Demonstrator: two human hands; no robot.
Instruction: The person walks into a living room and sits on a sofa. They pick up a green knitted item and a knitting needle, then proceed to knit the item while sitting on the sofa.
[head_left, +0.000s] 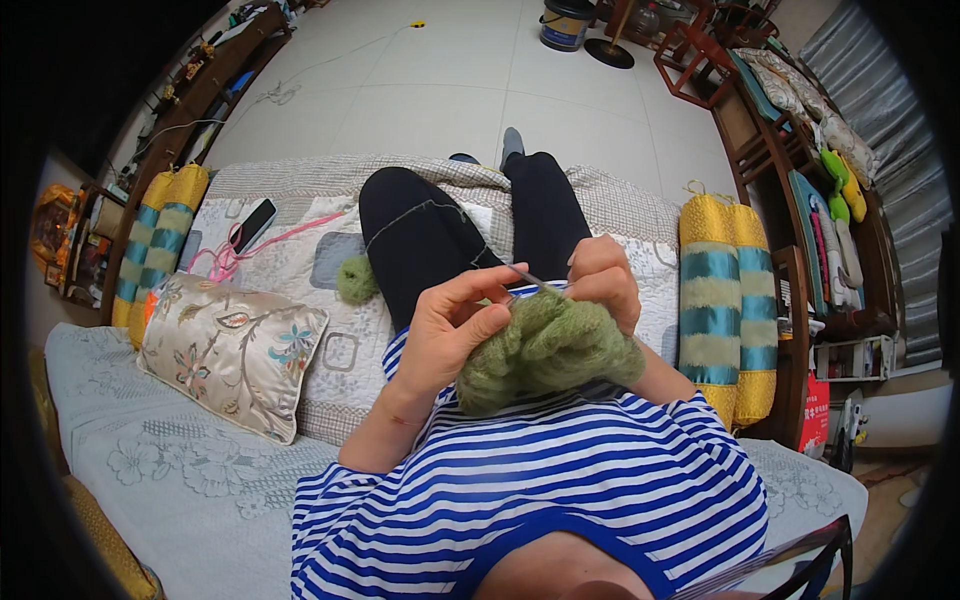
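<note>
Between my hands, over my lap, hangs a bunched piece of fuzzy green knitting (551, 349). My left hand (461, 319) grips its left edge, thumb against the stitches and index finger stretched along a thin knitting needle (531, 276). At the right, my right hand (606, 281) is curled closed at the top edge of the knitting; whatever lies inside its fingers is hidden. A strand of green yarn (405, 212) crosses my left thigh up to the needle. Beside that thigh a small ball of green yarn (356, 280) rests on the quilted seat cover (330, 210).
On the seat at left lie a smartphone (253, 225), a pink cord (289, 244) and a floral cushion (232, 352). Striped bolsters (709, 300) stand along the right end. Beyond the seat, a thin cable (330, 60) trails over the tiled floor (442, 112) near a black bucket (566, 26).
</note>
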